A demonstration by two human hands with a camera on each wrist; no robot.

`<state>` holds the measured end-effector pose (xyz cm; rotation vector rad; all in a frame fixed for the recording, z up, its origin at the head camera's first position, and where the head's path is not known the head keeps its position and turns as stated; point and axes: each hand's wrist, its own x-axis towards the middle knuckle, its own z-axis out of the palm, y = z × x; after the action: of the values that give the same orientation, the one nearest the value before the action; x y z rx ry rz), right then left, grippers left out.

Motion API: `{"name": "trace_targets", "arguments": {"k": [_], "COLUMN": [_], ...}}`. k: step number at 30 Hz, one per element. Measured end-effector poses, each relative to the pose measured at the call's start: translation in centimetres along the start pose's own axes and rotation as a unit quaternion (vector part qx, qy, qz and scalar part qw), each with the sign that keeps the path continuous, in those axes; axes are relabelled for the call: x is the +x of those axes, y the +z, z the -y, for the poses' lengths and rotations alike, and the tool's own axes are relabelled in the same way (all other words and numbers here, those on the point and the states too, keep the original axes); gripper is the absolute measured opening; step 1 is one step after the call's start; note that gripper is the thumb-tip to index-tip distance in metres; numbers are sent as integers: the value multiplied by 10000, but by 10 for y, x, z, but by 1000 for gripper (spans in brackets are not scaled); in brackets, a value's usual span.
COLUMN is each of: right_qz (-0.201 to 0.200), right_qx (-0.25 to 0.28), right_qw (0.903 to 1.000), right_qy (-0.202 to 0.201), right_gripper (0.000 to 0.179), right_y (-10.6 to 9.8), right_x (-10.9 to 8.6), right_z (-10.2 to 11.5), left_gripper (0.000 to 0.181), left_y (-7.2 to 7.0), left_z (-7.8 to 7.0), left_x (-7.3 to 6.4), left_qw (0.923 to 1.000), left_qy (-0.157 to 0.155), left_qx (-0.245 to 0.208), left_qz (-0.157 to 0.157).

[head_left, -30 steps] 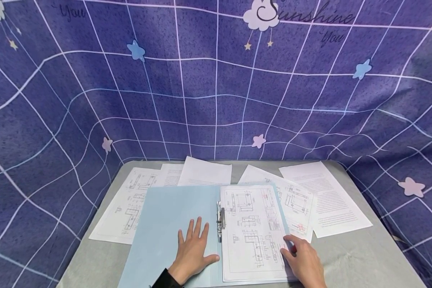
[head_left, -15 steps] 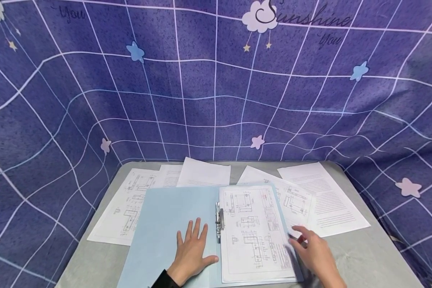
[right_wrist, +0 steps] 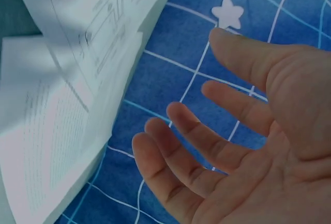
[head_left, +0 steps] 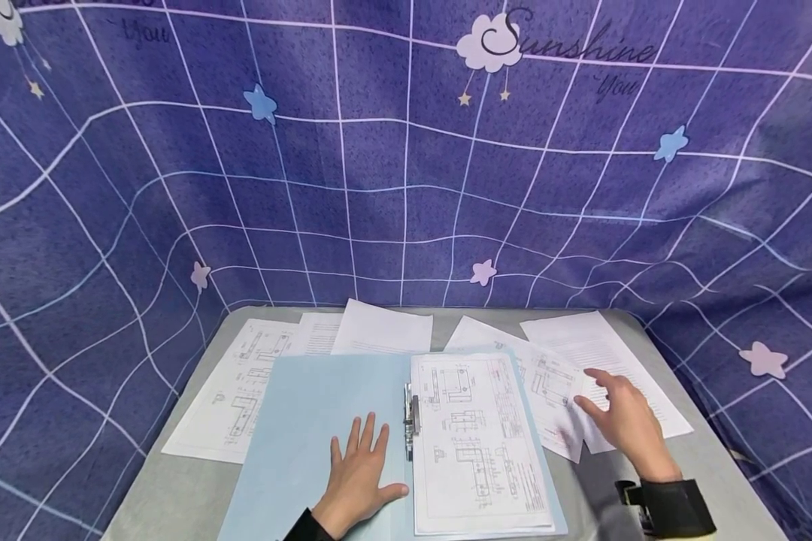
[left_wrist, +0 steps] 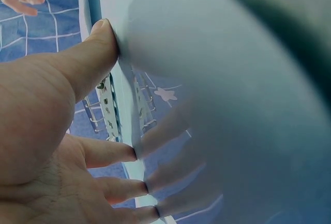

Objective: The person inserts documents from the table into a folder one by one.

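A light blue folder [head_left: 311, 421] lies opened out flat on the table, with a metal clip [head_left: 411, 421] along its spine. On its right half rests a drawing sheet [head_left: 474, 481]. My left hand [head_left: 359, 481] is spread flat on the folder's left cover, thumb beside the spine; in the left wrist view its fingertips [left_wrist: 126, 153] touch the glossy cover. Over the loose papers on the right, my right hand [head_left: 625, 421] hovers with loosely bent fingers and nothing between them. Nearest to it are a loose drawing sheet [head_left: 548, 387] and a text page [head_left: 602, 338], also in the right wrist view.
Behind the folder's left side lie another drawing sheet [head_left: 243, 398], a text page [head_left: 321, 330] and a mostly white sheet [head_left: 386, 327]. The grey table [head_left: 169, 488] is bounded at the back and sides by a purple grid-patterned cloth [head_left: 379, 203].
My right hand has left the right edge of the folder and moved away to the right and farther back, over the loose papers. My left hand stays on the cover.
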<state>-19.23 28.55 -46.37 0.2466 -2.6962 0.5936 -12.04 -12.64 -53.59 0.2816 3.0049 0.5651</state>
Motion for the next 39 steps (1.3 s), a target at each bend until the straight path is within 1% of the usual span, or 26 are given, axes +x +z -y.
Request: {"name": "trace_targets", "arguments": {"k": [5, 9, 12, 18, 21, 25, 32, 39], "right_qz": [53, 125, 243, 570, 682, 802, 980, 1328], "right_qx": [-88, -71, -93, -234, -236, -286, -389, -346], "right_qw": [9999, 9998, 9994, 9979, 9972, 9962, 9943, 9905], "right_qy": [-4, -159, -238, -216, -219, -173, -129, -87], "right_gripper": [56, 59, 61, 61, 63, 67, 69, 71], "right_y": [5, 12, 18, 33, 37, 39, 41, 54], "right_x": [17, 32, 43, 58, 65, 73, 83, 90], "right_z": [-13, -20, -25, -32, -33, -35, -40, -46], "left_gripper": [104, 104, 104, 104, 104, 104, 105, 106], "left_y": [1, 1, 1, 2, 3, 2, 2, 1], "left_z": [0, 0, 0, 1, 1, 1, 2, 2], "left_x": [-1, 0, 0, 0, 0, 1, 1, 0], "left_qw": [10000, 10000, 10000, 10000, 10000, 10000, 9998, 9998], "left_qy": [27, 51, 40, -1, -22, -18, -74, -29], "left_qx": [-16, -15, -22, -15, -19, 7, -1, -20], "left_qz": [33, -4, -28, -4, -1, 24, 165, 177]}}
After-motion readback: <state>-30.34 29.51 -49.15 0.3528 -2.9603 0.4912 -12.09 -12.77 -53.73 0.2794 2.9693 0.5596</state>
